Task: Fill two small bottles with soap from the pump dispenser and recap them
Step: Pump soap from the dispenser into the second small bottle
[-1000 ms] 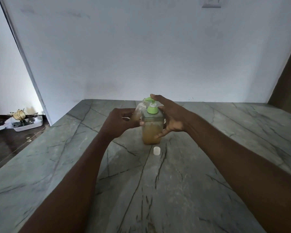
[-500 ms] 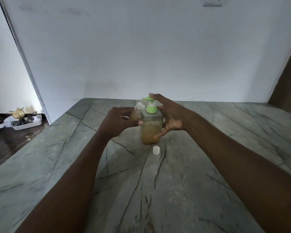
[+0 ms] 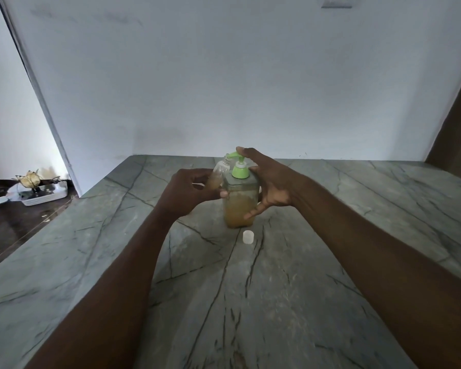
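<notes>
A clear pump dispenser (image 3: 240, 209) with amber soap and a green pump head stands on the grey stone counter (image 3: 224, 288). My right hand (image 3: 272, 182) wraps the dispenser's right side, with a finger resting on top of the green pump head. My left hand (image 3: 189, 193) grips a small clear bottle (image 3: 219, 174), tilted, its open mouth just under the pump's nozzle; a little amber soap shows in its lower part. A small white cap (image 3: 248, 237) lies on the counter in front of the dispenser. I see no second small bottle.
A white wall stands right behind the counter. To the left the counter ends at an edge, and below it a white tray (image 3: 41, 195) with small items sits on a dark floor. A dark wooden panel (image 3: 458, 123) rises at the far right.
The green pump head has risen from its pressed-down position, with my right finger still on it. The small bottle stays at the nozzle in my left hand.
</notes>
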